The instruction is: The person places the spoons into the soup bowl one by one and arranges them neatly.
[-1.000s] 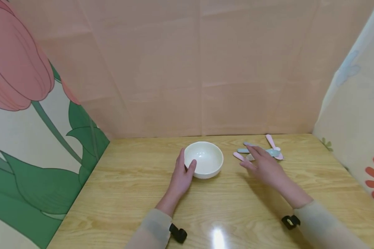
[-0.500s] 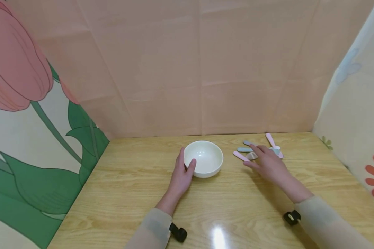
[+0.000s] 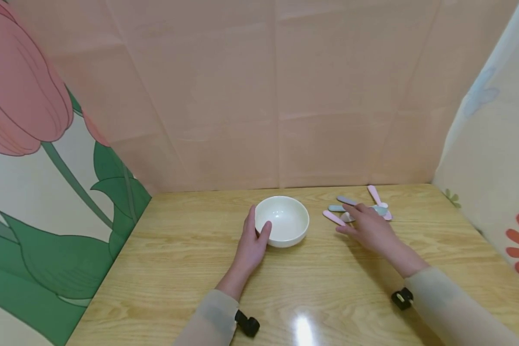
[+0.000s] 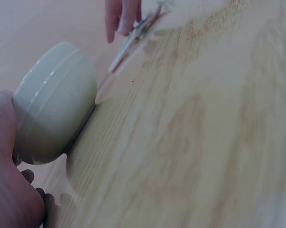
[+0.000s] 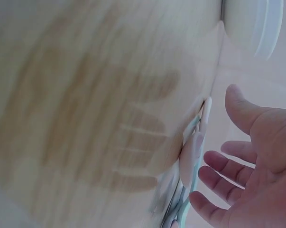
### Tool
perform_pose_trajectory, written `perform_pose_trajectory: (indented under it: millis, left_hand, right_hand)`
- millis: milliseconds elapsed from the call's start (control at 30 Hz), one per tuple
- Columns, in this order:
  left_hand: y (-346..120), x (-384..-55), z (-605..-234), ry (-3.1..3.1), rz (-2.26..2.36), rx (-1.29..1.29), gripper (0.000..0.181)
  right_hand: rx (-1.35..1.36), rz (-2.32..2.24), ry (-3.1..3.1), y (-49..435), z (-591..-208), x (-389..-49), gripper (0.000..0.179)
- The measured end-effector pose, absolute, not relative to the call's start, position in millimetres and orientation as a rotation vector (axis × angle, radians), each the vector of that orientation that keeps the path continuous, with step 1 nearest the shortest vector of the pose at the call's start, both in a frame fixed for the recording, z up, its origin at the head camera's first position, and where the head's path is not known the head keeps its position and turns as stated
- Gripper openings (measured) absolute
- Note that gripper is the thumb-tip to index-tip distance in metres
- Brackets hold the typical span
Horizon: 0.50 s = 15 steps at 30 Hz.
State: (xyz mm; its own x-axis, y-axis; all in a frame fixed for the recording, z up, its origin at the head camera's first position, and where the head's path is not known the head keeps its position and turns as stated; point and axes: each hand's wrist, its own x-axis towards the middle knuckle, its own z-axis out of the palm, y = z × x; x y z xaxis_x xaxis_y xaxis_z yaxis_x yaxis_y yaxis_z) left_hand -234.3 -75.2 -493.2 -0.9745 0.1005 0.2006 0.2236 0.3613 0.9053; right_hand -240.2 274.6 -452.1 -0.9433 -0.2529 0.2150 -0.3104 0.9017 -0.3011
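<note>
A white bowl (image 3: 285, 218) stands upright near the back of the table, with nothing in it. My left hand (image 3: 252, 245) grips its left side, thumb over the rim and fingers round the outer wall. Over a small pile of spoons at the right hovers my right hand (image 3: 369, 229), its fingers spread and loosely bent. The right wrist view shows a gap between this hand and the spoon bowls (image 5: 188, 164). Among the spoons are a pink handle (image 3: 334, 218), a blue-green one (image 3: 336, 208) and a purplish one (image 3: 346, 200); my hand hides their middle.
Another pink spoon handle (image 3: 374, 194) points toward the back edge. The wooden table (image 3: 294, 283) meets a pinkish sheet (image 3: 281, 120) behind it. Flower-printed panels stand at the left (image 3: 60, 240) and right (image 3: 488, 168). Black wrist cameras (image 3: 247, 324) sit on both sleeves.
My right hand has drawn slightly back and to the right above the spoons, uncovering more of the handles. The left hand and the bowl stay in place.
</note>
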Motion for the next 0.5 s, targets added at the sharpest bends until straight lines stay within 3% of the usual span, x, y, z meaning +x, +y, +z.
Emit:
perform_pose_trajectory:
  millis: [500]
  left_hand:
    - [-75.8, -234.5, -493.1, -2.486, -1.696, -0.300, 0.080]
  right_hand:
    - [0.482, 0.478, -2.921, 271.9, -455.5, -247.7, 0.064]
